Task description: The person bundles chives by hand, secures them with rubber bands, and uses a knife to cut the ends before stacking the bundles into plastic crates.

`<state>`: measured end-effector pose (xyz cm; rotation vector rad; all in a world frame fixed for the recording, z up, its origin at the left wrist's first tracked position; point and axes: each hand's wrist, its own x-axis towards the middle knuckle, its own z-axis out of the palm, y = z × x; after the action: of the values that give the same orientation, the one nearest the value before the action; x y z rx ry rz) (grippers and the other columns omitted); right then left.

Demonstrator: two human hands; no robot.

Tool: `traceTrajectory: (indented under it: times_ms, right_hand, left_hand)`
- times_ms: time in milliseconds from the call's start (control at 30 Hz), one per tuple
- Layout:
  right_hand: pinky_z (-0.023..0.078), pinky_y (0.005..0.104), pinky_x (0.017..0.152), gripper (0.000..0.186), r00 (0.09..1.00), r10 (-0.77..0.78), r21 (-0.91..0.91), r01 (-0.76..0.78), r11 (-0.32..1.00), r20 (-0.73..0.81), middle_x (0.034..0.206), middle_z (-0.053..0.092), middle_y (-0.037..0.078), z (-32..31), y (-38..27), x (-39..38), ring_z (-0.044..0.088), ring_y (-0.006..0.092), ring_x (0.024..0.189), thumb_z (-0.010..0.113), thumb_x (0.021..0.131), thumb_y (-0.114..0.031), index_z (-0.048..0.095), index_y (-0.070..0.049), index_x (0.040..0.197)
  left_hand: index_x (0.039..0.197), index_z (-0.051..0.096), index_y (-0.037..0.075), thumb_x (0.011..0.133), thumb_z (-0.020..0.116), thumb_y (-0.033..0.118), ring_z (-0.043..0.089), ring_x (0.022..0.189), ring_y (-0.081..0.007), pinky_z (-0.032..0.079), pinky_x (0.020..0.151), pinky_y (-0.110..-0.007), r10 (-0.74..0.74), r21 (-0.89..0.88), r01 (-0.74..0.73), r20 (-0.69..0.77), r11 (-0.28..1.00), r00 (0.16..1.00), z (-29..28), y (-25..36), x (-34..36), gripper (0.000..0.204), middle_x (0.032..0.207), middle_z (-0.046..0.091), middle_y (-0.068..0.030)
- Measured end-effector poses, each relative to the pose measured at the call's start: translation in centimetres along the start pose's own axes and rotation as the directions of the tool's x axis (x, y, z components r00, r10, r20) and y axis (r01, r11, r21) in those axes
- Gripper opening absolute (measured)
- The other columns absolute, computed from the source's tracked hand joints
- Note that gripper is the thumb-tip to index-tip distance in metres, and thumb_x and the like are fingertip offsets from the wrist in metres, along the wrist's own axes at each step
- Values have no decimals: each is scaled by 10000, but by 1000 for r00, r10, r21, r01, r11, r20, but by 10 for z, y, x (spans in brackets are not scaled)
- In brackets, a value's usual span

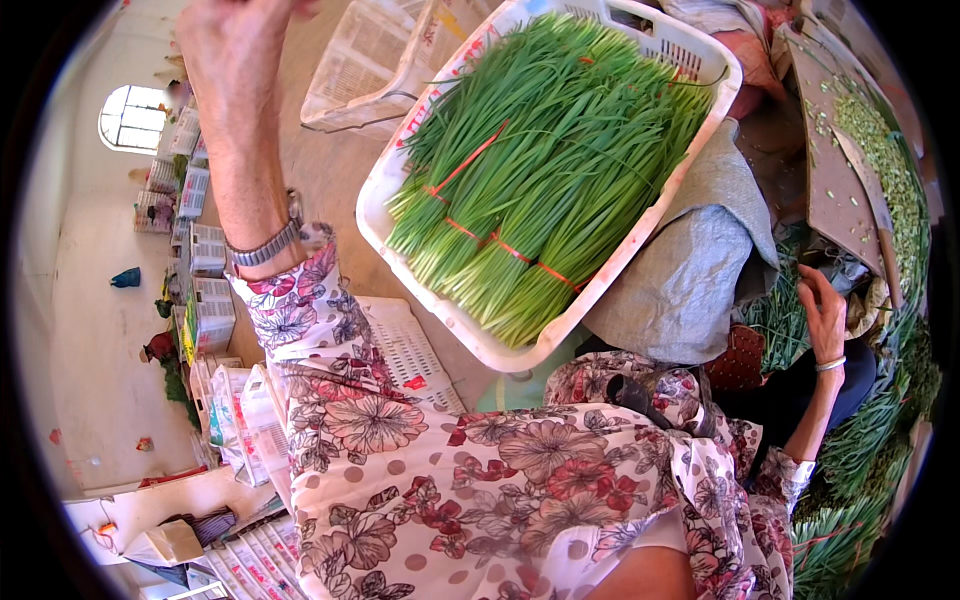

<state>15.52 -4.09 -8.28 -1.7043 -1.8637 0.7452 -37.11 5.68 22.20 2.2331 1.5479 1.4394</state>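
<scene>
My left hand (238, 40) is raised at the upper left, above the floor. Its fingers are cut off by the top edge, so what they do is hidden. My right hand (824, 318) is at the right, beside loose green stalks (785, 300) near my knee. Its fingers are partly spread, and nothing shows in them. Between my hands stands a white plastic crate (385, 215), slightly tilted in view. It is full of green garlic chives (560, 170), bundled with thin red ties (470, 158). Neither hand touches the crate.
A grey woven sheet (675, 290) lies against the crate's right side. An empty pale crate (350, 70) stands beyond it, and a perforated white crate (405, 345) is nearer. A brown board (845, 180) with green scraps and heaped greens (870, 440) lines the right. Stacked crates (208, 250) stand by the left wall.
</scene>
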Motion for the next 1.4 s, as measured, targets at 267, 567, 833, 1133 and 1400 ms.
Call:
traceTrajectory:
  times_ms: [267,567,833,1133,1400]
  right_hand:
    - [492,318,760,294,997,64,-17,-63,998,31,889,674,135,3,4,-11,635,189,821,573,924,-143,603,-10,1184]
    - [488,335,707,283,985,152,-42,-150,988,75,825,666,147,0,42,-28,632,213,749,578,917,-155,612,-7,1155]
    - [494,324,720,295,987,143,-33,-141,989,75,845,677,136,4,34,-25,636,198,769,582,919,-157,609,-5,1170]
    - [492,324,715,289,984,165,3,-166,986,66,842,676,142,8,35,-24,633,193,764,577,919,-162,612,-7,1160]
    - [491,325,719,294,981,168,-25,-167,986,100,830,671,136,10,41,-24,631,193,761,581,916,-162,610,-5,1163]
  left_hand:
    - [1072,664,17,885,654,105,643,876,-137,507,827,-294,89,-328,272,770,904,632,97,15,-73,207,987,692,-73]
    - [895,714,4,802,720,125,640,670,-144,512,642,-280,-630,311,550,300,775,716,47,-200,-266,152,756,706,-78]
    - [854,712,25,748,741,76,621,622,-151,510,615,-278,-653,395,540,251,743,715,61,-202,-283,122,723,693,-88]
    - [761,646,14,793,661,116,533,591,-116,435,570,-252,-664,351,567,311,745,679,64,-213,-283,108,642,605,-19]
    - [817,642,33,812,634,138,483,618,-80,391,576,-236,-805,-169,889,378,426,458,37,-203,-267,106,709,564,9]
